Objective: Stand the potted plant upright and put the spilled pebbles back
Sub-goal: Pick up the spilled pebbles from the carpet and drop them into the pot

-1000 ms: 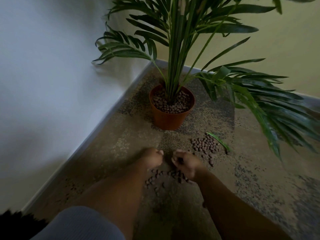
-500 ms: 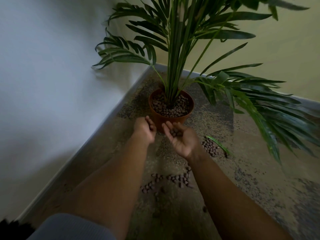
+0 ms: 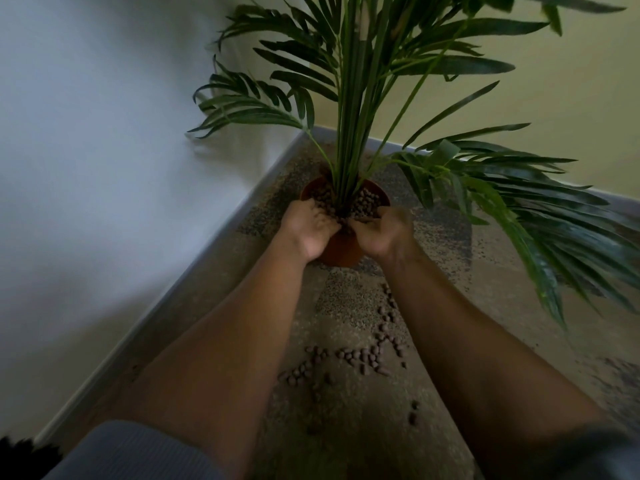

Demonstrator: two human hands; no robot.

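Both hands, left hand (image 3: 309,226) and right hand (image 3: 385,231), cup half-curled fingers over the upright pot (image 3: 341,251); whether they grip anything is unclear. Pebbles (image 3: 360,358) lie nearer on the floor.

Pot (image 3: 341,251): terracotta orange-brown, plain. Pebbles (image 3: 363,358) on floor and in pot: dull reddish-brown. Palm fronds (image 3: 519,202): dark green, stems lighter green. Floor (image 3: 346,306): tan-brown, mottled with dark speckled patches, densest to the right of the pot. Left wall (image 3: 104,133): pale bluish-white. Far wall (image 3: 571,98): pale yellow-green. Skirting (image 3: 173,299): grey. Sleeve (image 3: 131,452), near left: light grey, finely ribbed.
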